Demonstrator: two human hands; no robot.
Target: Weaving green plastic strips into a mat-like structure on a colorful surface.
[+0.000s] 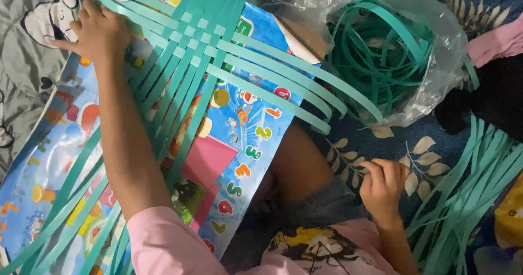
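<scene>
Teal woven strips (190,46) — left hand (98,32) flat, right hand (383,185) curled

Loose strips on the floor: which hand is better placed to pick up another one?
Probably the right hand: it hovers beside the loose strips. The left hand presses on the woven strips on the mat.
</scene>
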